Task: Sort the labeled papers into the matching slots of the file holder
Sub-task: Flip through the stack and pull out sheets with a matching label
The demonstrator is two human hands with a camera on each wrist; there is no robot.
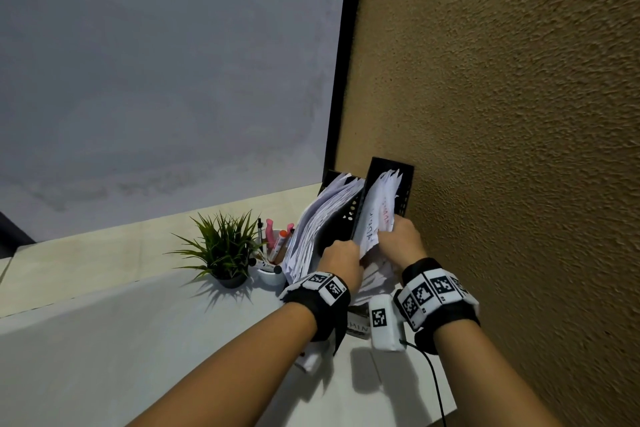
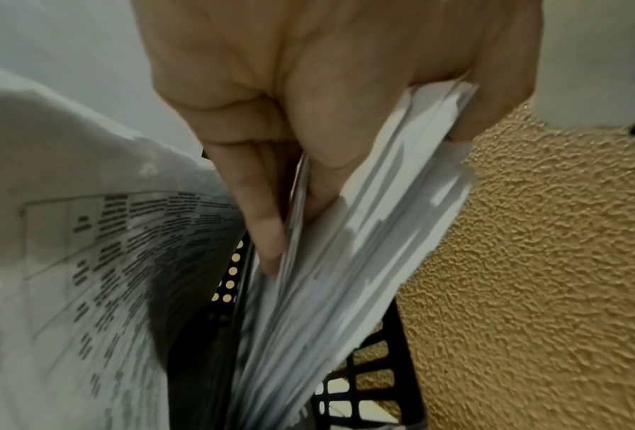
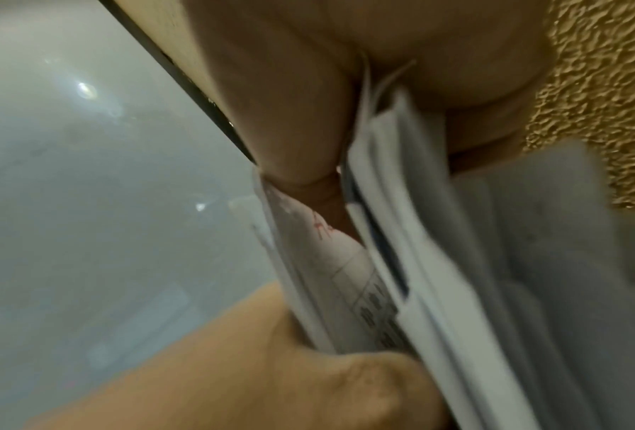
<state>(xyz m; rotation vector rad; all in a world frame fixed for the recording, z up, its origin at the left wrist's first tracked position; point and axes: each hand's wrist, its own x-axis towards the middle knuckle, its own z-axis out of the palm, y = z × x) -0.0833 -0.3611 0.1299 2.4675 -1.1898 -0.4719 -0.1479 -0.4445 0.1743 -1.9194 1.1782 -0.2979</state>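
Both the left hand [image 1: 341, 258] and right hand [image 1: 398, 241] grip clamped on the limp, slippery papers [image 1: 375, 218] in the file holder [image 1: 403, 180]; hold the sheaf's thick near edge.

Your forearms are bare, with no sleeves in the head view. Each wrist wears a black fabric band [image 1: 320, 314] wrapped with white panels printed with black square-code markers. On your left wrist band the white strip [image 1: 323, 284] shows two such markers side by side. Your right wrist band [image 1: 434, 291] carries a longer row of them, wrapping round the wrist. A white, rounded box [image 1: 384, 322] with one more marker on its face hangs at the inner side of your right wrist, and a thin black cable [image 1: 437, 381] trails from it.
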